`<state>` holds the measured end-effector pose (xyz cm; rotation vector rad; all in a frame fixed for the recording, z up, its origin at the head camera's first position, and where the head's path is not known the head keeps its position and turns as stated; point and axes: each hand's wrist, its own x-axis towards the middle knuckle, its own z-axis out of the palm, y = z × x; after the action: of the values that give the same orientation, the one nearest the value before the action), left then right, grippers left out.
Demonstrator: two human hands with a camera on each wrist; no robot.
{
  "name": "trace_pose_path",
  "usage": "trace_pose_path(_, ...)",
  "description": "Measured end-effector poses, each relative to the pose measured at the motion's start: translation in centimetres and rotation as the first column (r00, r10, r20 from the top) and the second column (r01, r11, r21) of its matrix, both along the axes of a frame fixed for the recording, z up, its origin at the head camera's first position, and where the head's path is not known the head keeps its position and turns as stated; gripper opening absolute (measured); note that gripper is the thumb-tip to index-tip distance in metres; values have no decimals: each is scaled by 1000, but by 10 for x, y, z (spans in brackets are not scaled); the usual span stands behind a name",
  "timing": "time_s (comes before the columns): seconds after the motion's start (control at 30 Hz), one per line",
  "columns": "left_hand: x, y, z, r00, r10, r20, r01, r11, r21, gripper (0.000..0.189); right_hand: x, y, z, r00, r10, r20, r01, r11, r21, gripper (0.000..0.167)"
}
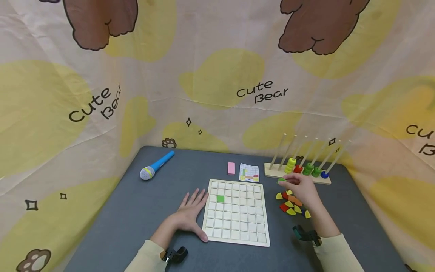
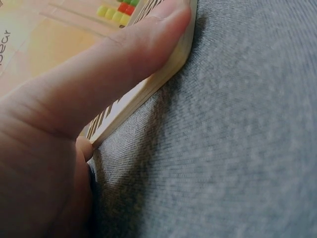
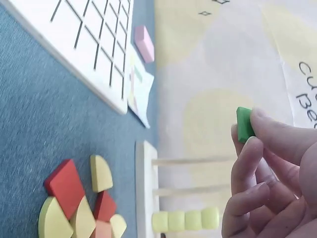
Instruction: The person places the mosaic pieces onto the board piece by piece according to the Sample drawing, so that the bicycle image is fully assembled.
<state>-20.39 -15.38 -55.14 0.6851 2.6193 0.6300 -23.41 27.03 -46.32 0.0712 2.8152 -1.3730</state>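
A white board with a grid of square cells [image 1: 234, 219] lies on the table, and one green square tile [image 1: 220, 198] sits in a cell near its upper left. My left hand [image 1: 190, 212] rests at the board's left edge with fingers spread; in the left wrist view its thumb [image 2: 143, 44] lies over the board's edge near a corner. Above a pile of colored pieces to the right of the board, my right hand [image 1: 302, 187] pinches a green tile [image 3: 244, 125] between thumb and fingertips.
Red, orange and yellow pieces [image 1: 291, 212] lie loosely piled right of the board. Behind them stands a wooden bead rack [image 1: 272, 172] with upright rods. A pink block [image 1: 231, 168] and a printed card [image 1: 249, 172] lie beyond the board; a blue toy microphone [image 1: 161, 162] lies at the far left.
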Motion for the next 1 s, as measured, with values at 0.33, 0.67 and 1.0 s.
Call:
trace_pose_path(0.33,-2,-2,-2,1000,3,8,-3,1000,18,151,-8,-23,-4,996,85,-14,-86,996,-3,31)
trace_pose_path(0.67,-1,3,-2,1000,-5,-4,5,999,33,151,-4,-49,-9,999,32,-17,-32,998,-49,29)
trace_pose_path(1.0,0,2,1,1000,8,-5,-8,1000,10,151,-6,-76,-20,994,105,-16,-106,991,-78,16)
